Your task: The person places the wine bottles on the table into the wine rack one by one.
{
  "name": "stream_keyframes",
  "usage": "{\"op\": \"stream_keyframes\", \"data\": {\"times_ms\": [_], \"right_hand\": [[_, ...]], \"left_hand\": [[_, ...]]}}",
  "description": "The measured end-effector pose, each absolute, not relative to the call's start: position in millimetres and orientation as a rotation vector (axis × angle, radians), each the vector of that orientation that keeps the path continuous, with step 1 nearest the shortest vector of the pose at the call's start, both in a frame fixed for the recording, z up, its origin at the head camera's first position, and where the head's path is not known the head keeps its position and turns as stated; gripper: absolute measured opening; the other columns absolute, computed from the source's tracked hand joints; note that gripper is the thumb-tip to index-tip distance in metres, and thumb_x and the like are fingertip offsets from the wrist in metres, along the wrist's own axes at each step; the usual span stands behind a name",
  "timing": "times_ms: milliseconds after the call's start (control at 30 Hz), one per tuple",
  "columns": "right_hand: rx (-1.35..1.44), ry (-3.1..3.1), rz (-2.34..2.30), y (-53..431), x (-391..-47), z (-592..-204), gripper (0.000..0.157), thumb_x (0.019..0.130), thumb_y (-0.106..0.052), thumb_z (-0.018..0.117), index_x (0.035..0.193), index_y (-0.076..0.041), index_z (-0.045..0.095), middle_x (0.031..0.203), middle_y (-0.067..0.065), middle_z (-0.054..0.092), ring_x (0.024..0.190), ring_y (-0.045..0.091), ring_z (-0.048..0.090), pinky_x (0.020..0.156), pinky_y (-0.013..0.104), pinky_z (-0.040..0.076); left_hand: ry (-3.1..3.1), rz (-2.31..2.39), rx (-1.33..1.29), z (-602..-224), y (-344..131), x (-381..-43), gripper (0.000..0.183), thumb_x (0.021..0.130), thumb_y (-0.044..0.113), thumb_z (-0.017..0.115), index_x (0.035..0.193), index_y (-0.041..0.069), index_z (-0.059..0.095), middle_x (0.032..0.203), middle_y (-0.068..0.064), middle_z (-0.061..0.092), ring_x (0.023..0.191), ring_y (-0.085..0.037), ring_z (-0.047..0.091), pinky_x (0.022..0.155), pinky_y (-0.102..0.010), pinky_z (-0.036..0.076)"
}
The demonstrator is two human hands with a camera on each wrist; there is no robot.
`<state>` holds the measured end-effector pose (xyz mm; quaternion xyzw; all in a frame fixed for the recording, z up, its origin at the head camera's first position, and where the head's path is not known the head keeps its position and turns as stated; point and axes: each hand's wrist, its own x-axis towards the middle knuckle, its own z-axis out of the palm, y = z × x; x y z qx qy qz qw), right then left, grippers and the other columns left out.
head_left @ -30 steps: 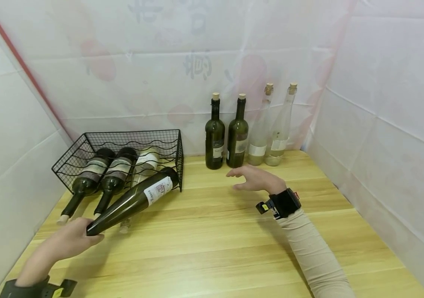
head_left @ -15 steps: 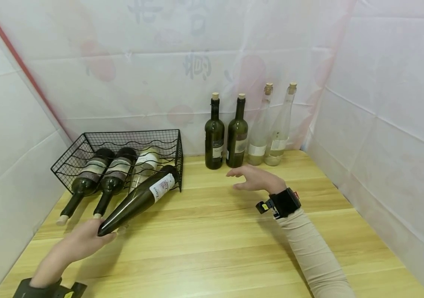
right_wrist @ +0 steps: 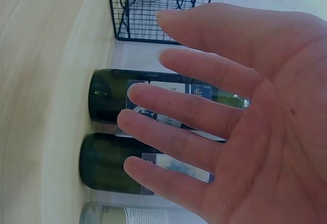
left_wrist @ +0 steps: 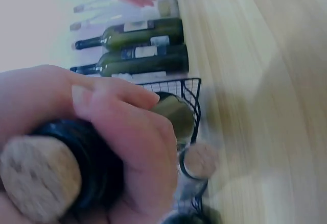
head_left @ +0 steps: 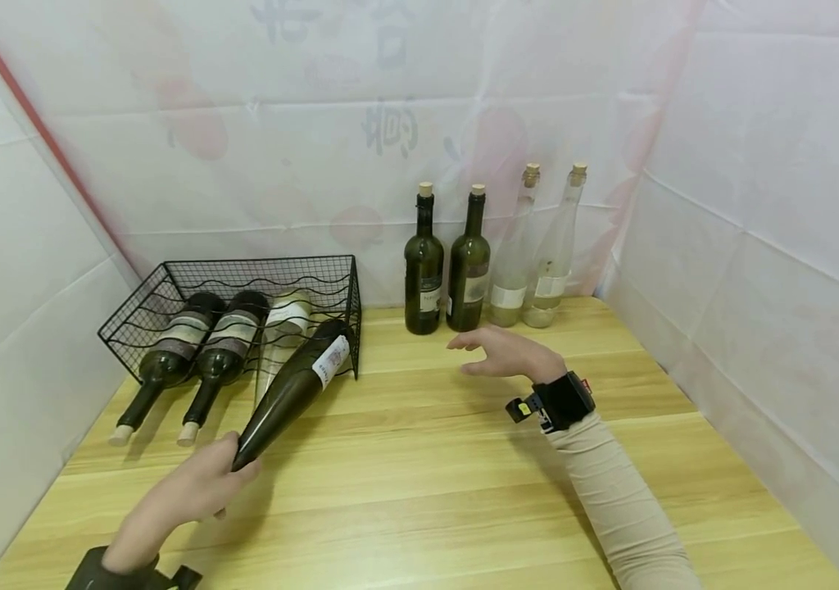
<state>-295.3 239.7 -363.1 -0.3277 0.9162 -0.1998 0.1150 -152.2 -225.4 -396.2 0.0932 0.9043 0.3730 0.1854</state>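
My left hand (head_left: 201, 483) grips a dark green wine bottle (head_left: 294, 385) by its neck. The bottle slants, with its base at the right end of a black wire wine rack (head_left: 356, 328) and its neck towards me. In the left wrist view, fingers wrap the neck below a cork (left_wrist: 41, 178). Two dark wine bottles (head_left: 169, 352) and a clear bottle (head_left: 287, 319) lie in the rack, necks forward. My right hand (head_left: 508, 354) holds nothing; its fingers are spread in the right wrist view, in front of the standing green bottles (right_wrist: 117, 163).
Two green wine bottles (head_left: 424, 279) and two clear bottles (head_left: 543, 283), all corked, stand upright at the back of the wooden table (head_left: 464, 492). White sheeting (head_left: 279, 164) hangs behind and on both sides.
My left hand has moved right with the neck of the bottle, so the bottle now lines up more with the rack's bottles; its base has shifted slightly back. My right hand stays put.
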Motion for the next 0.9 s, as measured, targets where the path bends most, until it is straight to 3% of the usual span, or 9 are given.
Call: {"op": "stream_keyframes", "data": {"times_ms": [167,400,600,700,767,900], "right_hand": [[-0.941,2.692,-0.586,241.7,-296.0,-364.5,0.048,0.102,-0.022,0.064,0.147,-0.006,0.055,0.149,0.02,0.058,0.139,0.04,0.054,0.111,0.053,0.047],[-0.954,2.698,-0.591,243.4,-296.2,-364.4,0.048,0.102,-0.022,0.064,0.146,-0.006,0.055,0.148,0.018,0.059,0.136,0.04,0.058,0.111,0.053,0.047],[-0.942,2.686,-0.583,243.5,-297.1,-362.5,0.048,0.103,-0.022,0.063,0.147,-0.007,0.055,0.149,0.018,0.058,0.134,0.042,0.058,0.109,0.051,0.049],[-0.95,2.678,-0.59,243.1,-297.5,-362.4,0.048,0.103,-0.022,0.063,0.147,-0.007,0.055,0.149,0.02,0.058,0.134,0.042,0.058,0.109,0.051,0.049],[-0.952,2.676,-0.588,243.1,-297.6,-362.8,0.048,0.103,-0.023,0.063,0.147,-0.007,0.054,0.149,0.02,0.058,0.134,0.042,0.058,0.109,0.052,0.049],[-0.948,2.68,-0.584,243.1,-297.7,-363.6,0.048,0.103,-0.024,0.063,0.147,-0.007,0.054,0.149,0.02,0.058,0.134,0.042,0.058,0.109,0.052,0.049]], "left_hand": [[2.458,1.095,0.284,-394.6,-208.3,-153.7,0.025,0.106,0.022,0.054,0.104,-0.003,0.048,0.057,-0.008,0.054,0.043,-0.02,0.059,0.046,-0.034,0.049],[2.416,1.057,0.187,-396.7,-181.5,-152.1,0.026,0.106,0.023,0.054,0.099,-0.002,0.051,0.056,-0.005,0.045,0.042,-0.015,0.041,0.048,-0.031,0.04],[2.53,0.956,0.13,-403.8,-167.8,-148.1,0.042,0.105,0.021,0.057,0.125,-0.015,0.048,0.055,-0.007,0.048,0.037,-0.015,0.041,0.042,-0.031,0.041],[2.631,0.84,0.186,-407.4,-163.7,-149.5,0.037,0.102,0.022,0.061,0.116,-0.011,0.052,0.067,-0.009,0.052,0.044,-0.017,0.048,0.048,-0.029,0.044],[2.681,0.784,0.199,-409.4,-162.1,-151.7,0.026,0.1,0.023,0.064,0.097,-0.002,0.056,0.07,-0.009,0.05,0.048,-0.017,0.048,0.05,-0.028,0.04],[2.724,0.748,0.194,-412.3,-160.5,-156.6,0.027,0.096,0.023,0.067,0.081,0.006,0.054,0.064,-0.004,0.043,0.049,-0.015,0.042,0.05,-0.026,0.033]]}}
